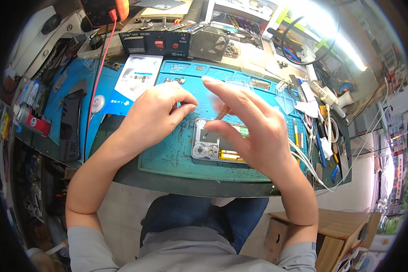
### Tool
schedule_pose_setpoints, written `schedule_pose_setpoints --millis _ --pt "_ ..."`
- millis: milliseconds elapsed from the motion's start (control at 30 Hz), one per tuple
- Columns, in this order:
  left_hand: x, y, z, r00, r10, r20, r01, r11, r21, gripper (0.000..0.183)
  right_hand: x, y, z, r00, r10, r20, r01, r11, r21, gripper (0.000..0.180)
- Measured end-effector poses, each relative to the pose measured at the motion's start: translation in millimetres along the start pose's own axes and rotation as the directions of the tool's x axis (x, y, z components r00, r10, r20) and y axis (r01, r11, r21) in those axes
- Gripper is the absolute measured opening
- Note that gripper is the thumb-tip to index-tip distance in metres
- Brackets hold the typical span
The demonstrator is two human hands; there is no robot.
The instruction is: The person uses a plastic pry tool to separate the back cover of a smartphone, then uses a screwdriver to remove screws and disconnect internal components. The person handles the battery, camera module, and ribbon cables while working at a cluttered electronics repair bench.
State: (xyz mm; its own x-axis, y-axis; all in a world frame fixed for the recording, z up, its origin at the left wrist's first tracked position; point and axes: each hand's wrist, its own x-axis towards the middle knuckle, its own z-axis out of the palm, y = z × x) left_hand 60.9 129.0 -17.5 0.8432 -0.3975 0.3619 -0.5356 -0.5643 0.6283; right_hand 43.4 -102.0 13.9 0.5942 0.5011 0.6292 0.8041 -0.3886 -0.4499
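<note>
An opened smartphone (204, 136) lies on the teal repair mat (177, 163), its camera module and yellow flex part showing at the near side. Above its right part is my right hand (258, 132), thumb and fingers around a brownish screwdriver (223, 111) whose tip points down toward the phone's upper left area. The palm hides much of the phone. Left of the phone, my left hand (160, 112) hovers over the mat with thumb and index fingertips close together; whether anything small is between them cannot be told.
A dark phone (71, 119) and a red spray can (34, 120) lie at the left. A multimeter (103, 12) hangs over its leads at upper left. Behind the mat stands a black power unit (156, 44). White cables (306, 159) and hand tools crowd the right edge.
</note>
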Motion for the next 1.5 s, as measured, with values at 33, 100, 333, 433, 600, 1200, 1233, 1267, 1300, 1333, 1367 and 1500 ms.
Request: schedule_pose_setpoints --millis 33,100,333,433,600,1200,1233,1267,1300,1333,1367,1500 --pt "-1.0 0.4 -0.6 1.0 -0.012 0.012 0.012 1.0 -0.007 0.013 0.6 -0.8 1.0 1.0 0.001 -0.012 -0.001 1.0 0.019 0.049" --pt "-1.6 1.8 -0.3 0.999 -0.036 0.016 0.036 0.999 -0.033 0.014 -2.0 -3.9 0.1 0.999 0.05 0.021 -0.051 0.997 0.05 0.049" --pt "0.0 7.7 4.2 0.998 -0.059 0.007 0.059 0.998 0.019 0.014 -1.4 -5.4 2.0 0.994 0.077 0.078 -0.081 0.995 0.06 0.059" --pt "-1.8 2.3 13.2 0.999 -0.032 -0.009 0.032 0.999 0.015 0.013 1.9 -12.1 -7.2 0.988 0.102 0.117 -0.074 0.973 -0.217 0.055" --pt "-2.7 1.4 13.0 1.0 -0.006 0.018 0.006 1.0 0.021 0.014 1.5 -9.6 -1.4 0.976 0.186 0.115 -0.197 0.976 0.089 0.058" --pt "-2.0 -1.4 14.5 0.997 -0.065 -0.04 0.066 0.997 0.039 0.016 2.5 -3.1 -3.3 0.966 0.217 0.141 -0.239 0.957 0.163 0.055" --pt "-1.4 -2.6 16.6 0.996 -0.068 -0.057 0.07 0.997 0.041 0.015 -1.3 9.3 1.9 0.978 0.208 0.023 -0.206 0.938 0.278 0.053" --pt "1.2 -2.9 18.5 0.997 -0.046 -0.066 0.049 0.998 0.047 0.015 -1.2 15.4 -3.1 0.969 0.237 -0.071 -0.215 0.949 0.232 0.051" --pt "0.4 -3.1 17.7 0.996 -0.037 -0.076 0.042 0.997 0.063 0.015 -0.4 20.1 -5.8 0.953 0.257 -0.162 -0.224 0.954 0.2 0.05" --pt "0.0 -3.1 17.8 0.996 -0.027 -0.086 0.034 0.996 0.078 0.014 -0.3 24.4 -9.1 0.934 0.288 -0.21 -0.253 0.951 0.179 0.048" --pt "-1.0 -2.8 19.4 0.996 -0.02 -0.086 0.027 0.997 0.078 0.014 -1.7 29.1 -8.3 0.927 0.328 -0.183 -0.282 0.93 0.238 0.048" --pt "-2.6 -1.9 21.8 0.996 0.026 -0.083 -0.018 0.996 0.093 0.015 -7.7 41.9 1.9 0.914 0.391 -0.106 -0.348 0.891 0.293 0.048"
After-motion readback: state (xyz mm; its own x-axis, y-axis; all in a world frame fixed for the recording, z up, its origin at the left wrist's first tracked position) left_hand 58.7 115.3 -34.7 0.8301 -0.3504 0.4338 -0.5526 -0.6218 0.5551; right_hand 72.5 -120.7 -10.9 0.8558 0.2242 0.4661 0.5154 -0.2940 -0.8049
